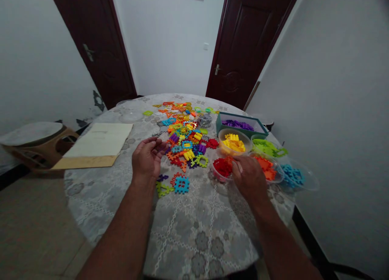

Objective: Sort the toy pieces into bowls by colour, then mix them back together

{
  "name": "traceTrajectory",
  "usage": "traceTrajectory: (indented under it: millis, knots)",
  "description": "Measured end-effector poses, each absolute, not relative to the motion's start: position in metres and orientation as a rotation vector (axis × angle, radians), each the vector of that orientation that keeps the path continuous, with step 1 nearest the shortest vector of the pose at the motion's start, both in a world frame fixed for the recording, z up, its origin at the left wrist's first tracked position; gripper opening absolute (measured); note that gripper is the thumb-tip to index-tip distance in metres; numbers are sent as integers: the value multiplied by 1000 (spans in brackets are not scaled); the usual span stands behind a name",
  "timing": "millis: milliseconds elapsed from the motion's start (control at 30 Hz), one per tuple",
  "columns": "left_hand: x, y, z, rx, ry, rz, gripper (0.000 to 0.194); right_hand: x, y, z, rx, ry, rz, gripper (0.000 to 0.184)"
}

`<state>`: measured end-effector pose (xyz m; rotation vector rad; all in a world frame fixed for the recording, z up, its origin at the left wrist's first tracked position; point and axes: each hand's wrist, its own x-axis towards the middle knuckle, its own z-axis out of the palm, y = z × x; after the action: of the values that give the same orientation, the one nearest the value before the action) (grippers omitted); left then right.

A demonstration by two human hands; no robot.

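A heap of coloured plastic interlocking pieces (184,132) lies in the middle of the round table (194,231). My left hand (148,157) hovers at the heap's near left edge, fingers curled loosely, and what it holds, if anything, is hidden. My right hand (248,177) rests at the rim of a clear bowl of red pieces (221,167), fingers pinched together over it. A blue piece (181,184), a green piece (163,189) and a purple piece (162,177) lie close to my left wrist.
Clear bowls hold yellow (233,143), green (267,147), orange (266,167) and blue pieces (293,175); a teal box (240,124) holds purple ones. A flat board (97,144) lies at the left. A stool (35,144) stands beside the table; a wall runs close on the right.
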<state>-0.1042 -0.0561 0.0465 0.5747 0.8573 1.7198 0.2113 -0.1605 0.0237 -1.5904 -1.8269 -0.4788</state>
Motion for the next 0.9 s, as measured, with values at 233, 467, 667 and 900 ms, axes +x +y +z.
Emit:
traceTrajectory:
  millis: [233,467,667,900]
  knots:
    - [-143,-98,40,1321,1309,1331,47,175,-185,17,-1233,-1786,-294,18]
    - [-163,-139,-1,2125,1573,591,94,115,-198,-18,-1120,-2146,71,39]
    - [-161,-129,12,2275,1596,312,67,110,-193,-43,-1273,-2095,217,44]
    - [-155,-125,13,2163,1585,370,34,93,-172,-21,-1404,-2128,397,42]
